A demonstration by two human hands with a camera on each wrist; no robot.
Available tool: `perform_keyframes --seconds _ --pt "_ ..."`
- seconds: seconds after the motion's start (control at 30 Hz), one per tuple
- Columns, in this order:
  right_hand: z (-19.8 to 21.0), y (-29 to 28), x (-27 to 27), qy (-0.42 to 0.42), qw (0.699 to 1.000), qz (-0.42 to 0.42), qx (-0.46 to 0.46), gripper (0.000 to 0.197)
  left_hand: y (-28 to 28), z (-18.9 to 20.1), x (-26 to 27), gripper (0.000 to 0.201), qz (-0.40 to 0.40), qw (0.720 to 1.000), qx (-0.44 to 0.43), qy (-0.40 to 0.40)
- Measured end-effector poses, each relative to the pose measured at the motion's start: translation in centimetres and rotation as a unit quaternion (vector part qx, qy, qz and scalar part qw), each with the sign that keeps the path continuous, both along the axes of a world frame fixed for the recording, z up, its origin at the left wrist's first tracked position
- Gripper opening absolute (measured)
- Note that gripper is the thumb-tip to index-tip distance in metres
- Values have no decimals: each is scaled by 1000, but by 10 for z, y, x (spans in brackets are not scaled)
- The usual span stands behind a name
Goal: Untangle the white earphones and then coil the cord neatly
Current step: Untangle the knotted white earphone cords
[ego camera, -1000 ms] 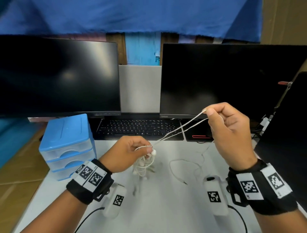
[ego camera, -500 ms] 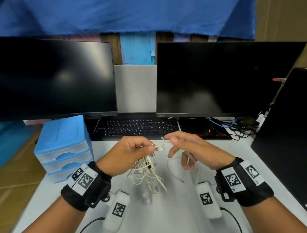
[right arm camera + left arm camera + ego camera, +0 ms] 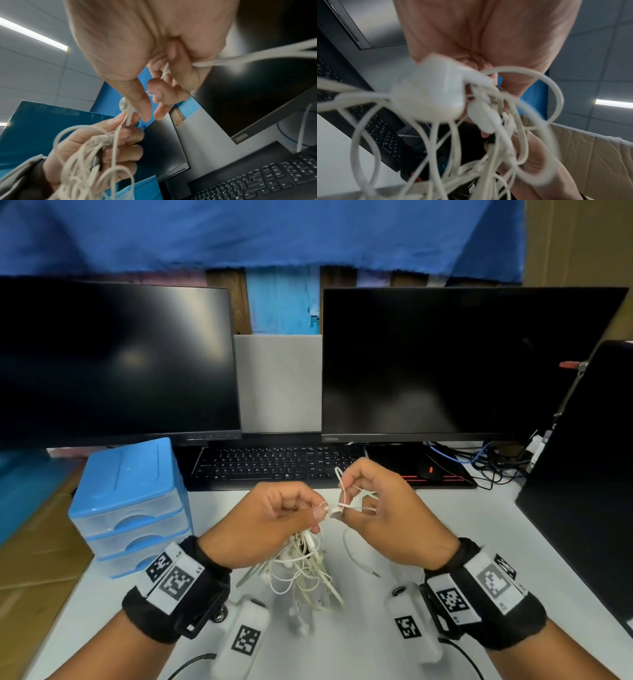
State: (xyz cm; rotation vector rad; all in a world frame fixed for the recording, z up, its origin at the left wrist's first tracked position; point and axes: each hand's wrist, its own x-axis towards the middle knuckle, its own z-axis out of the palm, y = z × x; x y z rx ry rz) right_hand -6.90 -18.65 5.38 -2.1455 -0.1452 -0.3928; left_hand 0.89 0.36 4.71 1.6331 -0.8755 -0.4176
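Note:
A tangled bundle of white earphone cord [image 3: 301, 570] hangs from my left hand [image 3: 274, 522] above the white desk [image 3: 342, 642]; the same bundle [image 3: 471, 135] fills the left wrist view, blurred. That hand pinches an earbud [image 3: 334, 510] between thumb and forefinger. My right hand [image 3: 376, 505] is close beside it and pinches a loop of the cord [image 3: 342, 484] with curled fingers; the right wrist view shows cord [image 3: 164, 71] running through those fingers. One strand trails down to the jack plug [image 3: 375, 573] lying on the desk.
Two dark monitors [image 3: 445, 364] stand behind a black keyboard [image 3: 274, 463]. A blue drawer unit [image 3: 130, 501] is at the left. A mouse on a black pad [image 3: 428, 470] and loose cables sit at right. A dark screen [image 3: 589, 474] bounds the right side.
My right hand came down from its raised pull beside the right monitor and closed in on the left hand. It now pinches a cord loop right beside the earbud. The taut strand has gone slack.

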Motion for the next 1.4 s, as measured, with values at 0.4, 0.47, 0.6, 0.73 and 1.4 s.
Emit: perform_keyframes --seconds 0.4,0.47,0.6,0.73,1.4 --pt "11 -8 -3 -33 999 -4 -12 20 3 1 3 24 230 953 78 -180" --pt "16 -10 -3 -35 998 -20 58 18 5 -2 7 18 261 935 120 -208" --pt "23 -9 -4 -62 981 -58 176 21 10 -7 11 15 171 947 210 -175" --pt "28 -13 -5 -65 955 -97 272 21 15 -3 19 26 61 981 142 -119" --pt "-17 9 7 146 976 135 92 42 4 4 -4 11 26 980 151 -128"
